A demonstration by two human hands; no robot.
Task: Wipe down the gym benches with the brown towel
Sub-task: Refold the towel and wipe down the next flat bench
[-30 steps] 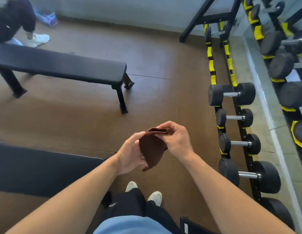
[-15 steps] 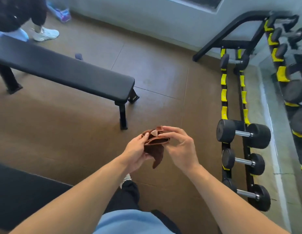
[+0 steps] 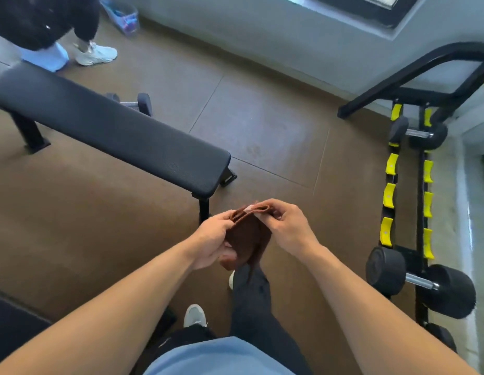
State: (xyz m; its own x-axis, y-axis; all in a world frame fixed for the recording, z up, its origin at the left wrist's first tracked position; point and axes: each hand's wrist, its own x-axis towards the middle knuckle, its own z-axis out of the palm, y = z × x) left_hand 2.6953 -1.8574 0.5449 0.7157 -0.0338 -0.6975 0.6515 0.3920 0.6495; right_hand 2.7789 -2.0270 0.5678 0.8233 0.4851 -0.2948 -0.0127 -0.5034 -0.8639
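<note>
Both hands, left hand (image 3: 212, 239) and right hand (image 3: 285, 228), pinch the folded brown towel (image 3: 247, 234). The bench (image 3: 108, 131) lies just beyond, running far-left, nearer the left hand.

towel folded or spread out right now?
Folded. The brown towel shows stacked layers along its top edge, pinched between the left hand and right hand, off the bench.

A gym: padded flat bench (image 3: 110, 133), dumbbell rack (image 3: 406, 207) with black dumbbells (image 3: 420, 288), rubber-tiled floor (image 3: 262, 125).
</note>
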